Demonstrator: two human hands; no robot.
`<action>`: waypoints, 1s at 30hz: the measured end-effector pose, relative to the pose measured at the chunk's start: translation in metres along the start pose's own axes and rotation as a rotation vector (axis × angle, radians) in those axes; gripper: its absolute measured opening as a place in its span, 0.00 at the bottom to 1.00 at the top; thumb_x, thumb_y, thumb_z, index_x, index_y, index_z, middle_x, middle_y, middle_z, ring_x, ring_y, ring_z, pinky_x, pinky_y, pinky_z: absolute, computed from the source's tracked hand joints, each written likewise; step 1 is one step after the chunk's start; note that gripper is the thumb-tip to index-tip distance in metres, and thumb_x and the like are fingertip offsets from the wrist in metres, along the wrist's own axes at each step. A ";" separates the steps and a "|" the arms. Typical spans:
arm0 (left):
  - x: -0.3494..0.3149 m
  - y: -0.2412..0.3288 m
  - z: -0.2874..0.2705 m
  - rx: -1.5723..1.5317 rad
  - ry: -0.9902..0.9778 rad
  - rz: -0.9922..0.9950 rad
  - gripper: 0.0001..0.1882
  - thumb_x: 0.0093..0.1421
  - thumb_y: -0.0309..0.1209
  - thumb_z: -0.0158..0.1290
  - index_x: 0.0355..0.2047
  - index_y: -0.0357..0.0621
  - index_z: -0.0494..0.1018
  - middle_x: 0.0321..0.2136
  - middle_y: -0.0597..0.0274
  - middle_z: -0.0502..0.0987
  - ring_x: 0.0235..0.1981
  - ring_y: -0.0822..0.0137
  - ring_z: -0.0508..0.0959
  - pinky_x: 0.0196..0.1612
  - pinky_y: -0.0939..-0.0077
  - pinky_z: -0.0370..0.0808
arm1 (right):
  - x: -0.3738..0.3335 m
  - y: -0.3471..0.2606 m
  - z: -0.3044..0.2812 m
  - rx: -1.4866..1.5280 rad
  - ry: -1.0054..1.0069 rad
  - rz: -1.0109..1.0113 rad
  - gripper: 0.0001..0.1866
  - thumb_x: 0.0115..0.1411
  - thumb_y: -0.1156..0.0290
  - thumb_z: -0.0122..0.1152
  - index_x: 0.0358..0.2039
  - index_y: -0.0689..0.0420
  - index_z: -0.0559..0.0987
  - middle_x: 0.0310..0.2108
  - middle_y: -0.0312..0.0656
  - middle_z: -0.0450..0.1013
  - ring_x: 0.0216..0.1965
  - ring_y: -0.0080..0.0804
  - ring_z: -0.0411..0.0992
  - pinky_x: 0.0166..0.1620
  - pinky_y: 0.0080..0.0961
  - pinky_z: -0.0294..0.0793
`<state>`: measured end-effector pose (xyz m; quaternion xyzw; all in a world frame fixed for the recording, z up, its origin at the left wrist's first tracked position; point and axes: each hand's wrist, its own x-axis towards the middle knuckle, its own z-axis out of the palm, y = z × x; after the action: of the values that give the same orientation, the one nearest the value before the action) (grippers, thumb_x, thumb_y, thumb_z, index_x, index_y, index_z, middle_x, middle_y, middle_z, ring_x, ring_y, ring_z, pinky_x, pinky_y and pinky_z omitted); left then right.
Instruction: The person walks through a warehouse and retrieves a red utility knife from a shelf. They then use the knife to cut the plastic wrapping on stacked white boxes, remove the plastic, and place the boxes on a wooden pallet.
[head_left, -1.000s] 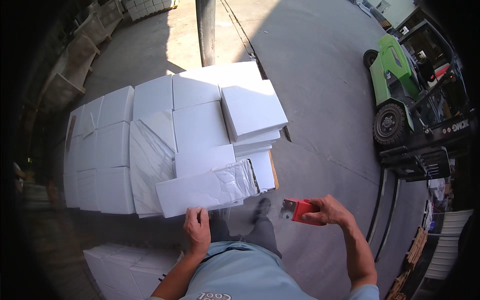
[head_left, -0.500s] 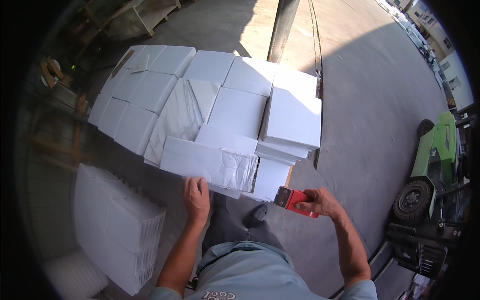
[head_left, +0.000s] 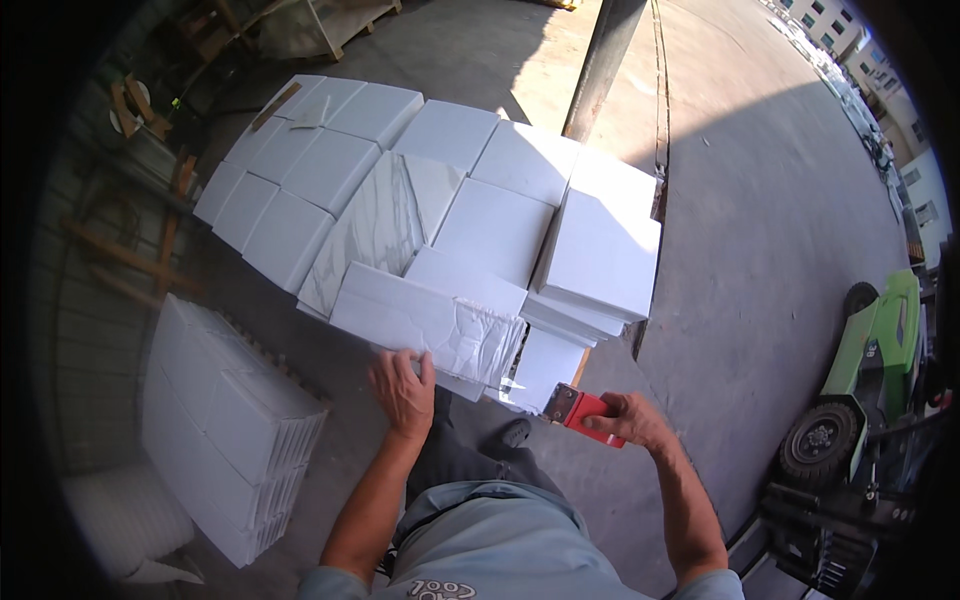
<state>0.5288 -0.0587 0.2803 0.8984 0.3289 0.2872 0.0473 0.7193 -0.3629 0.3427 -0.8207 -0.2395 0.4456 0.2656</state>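
A long white-wrapped package (head_left: pixel 400 309) lies across the near side of a stack of white cartons (head_left: pixel 493 232). Its right end is crumpled, with shiny wrapping (head_left: pixel 488 342) there. My left hand (head_left: pixel 405 393) is at the package's near edge, thumb and fingers apart; contact is hard to make out. My right hand (head_left: pixel 640 421) grips a red blocky hand tool (head_left: pixel 594 419) with a dark metal head, held just right of the stack's near corner. The tool's exact kind cannot be told. Left of the package lies a white slab with grey marbled veins (head_left: pixel 372 228).
A second stack of white cartons (head_left: pixel 215 420) stands on the floor at lower left. A green forklift (head_left: pixel 880 335) is at the right. Beyond the stack rises a metal post (head_left: pixel 603 65). A wooden strip (head_left: pixel 277 106) lies on the far-left cartons.
The view has shifted, so the stack appears farther right. My left hand's fingers have spread from a closer curl. The red tool stays in my right hand near the stack's corner.
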 end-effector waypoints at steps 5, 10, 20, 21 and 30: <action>-0.007 0.004 0.004 0.004 0.010 -0.048 0.15 0.54 0.34 0.63 0.35 0.46 0.68 0.31 0.59 0.69 0.36 0.54 0.73 0.44 0.58 0.69 | 0.005 0.009 0.004 0.033 -0.016 0.004 0.23 0.53 0.55 0.69 0.40 0.64 0.81 0.25 0.44 0.76 0.26 0.30 0.72 0.34 0.29 0.74; -0.010 0.008 0.002 -0.012 -0.019 -0.119 0.16 0.54 0.36 0.63 0.36 0.44 0.69 0.32 0.58 0.70 0.37 0.54 0.73 0.47 0.58 0.69 | 0.005 0.008 0.007 0.103 -0.020 -0.011 0.25 0.54 0.54 0.69 0.42 0.63 0.81 0.26 0.43 0.77 0.27 0.30 0.73 0.36 0.29 0.74; -0.007 0.016 -0.003 0.027 -0.053 -0.155 0.17 0.54 0.37 0.63 0.37 0.44 0.69 0.34 0.56 0.70 0.39 0.53 0.73 0.48 0.58 0.69 | 0.011 0.022 0.012 0.075 -0.035 -0.017 0.25 0.54 0.52 0.69 0.40 0.62 0.82 0.25 0.44 0.76 0.27 0.30 0.73 0.35 0.29 0.74; -0.007 0.016 -0.003 0.027 -0.053 -0.155 0.17 0.54 0.38 0.63 0.37 0.44 0.69 0.34 0.56 0.70 0.39 0.53 0.73 0.48 0.58 0.69 | 0.012 0.024 0.013 0.074 -0.033 -0.022 0.25 0.54 0.51 0.68 0.39 0.62 0.82 0.25 0.44 0.76 0.26 0.31 0.73 0.35 0.29 0.74; 0.012 -0.005 -0.014 0.016 -0.096 -0.294 0.47 0.51 0.45 0.65 0.65 0.39 0.56 0.47 0.48 0.68 0.50 0.48 0.70 0.52 0.53 0.67 | 0.021 0.033 0.023 0.043 0.014 -0.078 0.24 0.53 0.51 0.69 0.32 0.63 0.80 0.21 0.41 0.72 0.23 0.28 0.69 0.30 0.29 0.71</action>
<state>0.5257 -0.0493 0.2964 0.8536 0.4565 0.2314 0.0971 0.7151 -0.3696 0.2983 -0.8079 -0.2599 0.4342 0.3020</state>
